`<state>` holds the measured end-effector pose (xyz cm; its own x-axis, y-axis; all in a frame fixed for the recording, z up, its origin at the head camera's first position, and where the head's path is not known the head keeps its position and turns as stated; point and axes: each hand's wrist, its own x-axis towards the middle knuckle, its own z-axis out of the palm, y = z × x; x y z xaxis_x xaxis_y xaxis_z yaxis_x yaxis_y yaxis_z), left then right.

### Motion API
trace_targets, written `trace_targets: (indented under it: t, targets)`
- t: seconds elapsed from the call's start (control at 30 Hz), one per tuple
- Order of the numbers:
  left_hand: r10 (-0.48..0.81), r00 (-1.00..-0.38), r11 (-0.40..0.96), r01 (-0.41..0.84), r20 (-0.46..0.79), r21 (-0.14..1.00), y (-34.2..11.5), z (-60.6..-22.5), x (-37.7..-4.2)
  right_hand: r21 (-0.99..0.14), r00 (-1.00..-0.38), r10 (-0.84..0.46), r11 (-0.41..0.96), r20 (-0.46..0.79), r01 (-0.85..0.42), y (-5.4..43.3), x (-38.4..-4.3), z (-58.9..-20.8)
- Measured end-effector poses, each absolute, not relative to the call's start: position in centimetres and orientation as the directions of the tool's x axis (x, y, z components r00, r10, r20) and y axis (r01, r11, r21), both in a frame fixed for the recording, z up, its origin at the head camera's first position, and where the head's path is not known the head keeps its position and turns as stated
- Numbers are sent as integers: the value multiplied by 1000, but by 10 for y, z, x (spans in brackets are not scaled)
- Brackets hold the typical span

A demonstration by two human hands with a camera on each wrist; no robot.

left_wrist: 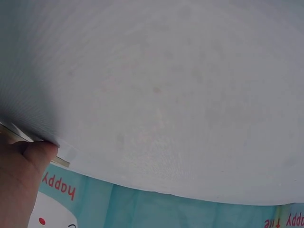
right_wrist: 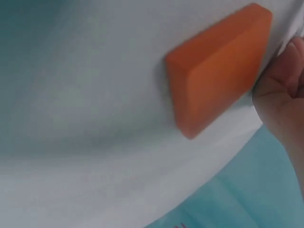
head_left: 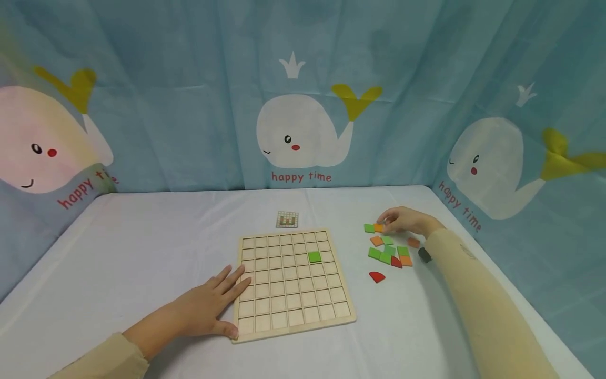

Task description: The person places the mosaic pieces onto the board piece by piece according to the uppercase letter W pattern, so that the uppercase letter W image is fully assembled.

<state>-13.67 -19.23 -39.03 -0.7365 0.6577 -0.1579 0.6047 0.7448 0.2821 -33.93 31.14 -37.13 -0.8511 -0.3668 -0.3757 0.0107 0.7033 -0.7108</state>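
Note:
A wooden grid board [head_left: 294,330] lies on the white table with one green square tile [head_left: 314,257] in a cell right of its middle. Spread fingers of my left hand [head_left: 208,305] rest on the board's left edge, thumb at the near corner. To the right of the board, my right hand [head_left: 404,220] reaches down with bent fingers at an orange square tile [head_left: 378,228]; I cannot tell if it pinches this tile. A green tile [head_left: 369,228] sits directly left of it. In the right wrist view, another orange tile [right_wrist: 223,71] stands large beside the hand.
Several green and orange tiles [head_left: 374,253], red quarter-round pieces [head_left: 377,277] and a dark piece [head_left: 424,255] lie scattered near the right forearm. Beyond the board is a small pattern card [head_left: 287,219]. A blue whale-print curtain [head_left: 213,105] hangs behind the table.

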Motion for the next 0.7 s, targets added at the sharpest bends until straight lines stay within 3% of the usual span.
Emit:
trace_targets:
  t: [0.7]
  targets:
    - [664,-728,741,610,-171,282,-193,-391,-138,-655,-879,-313,755,-358,-2,302,-336,-374]
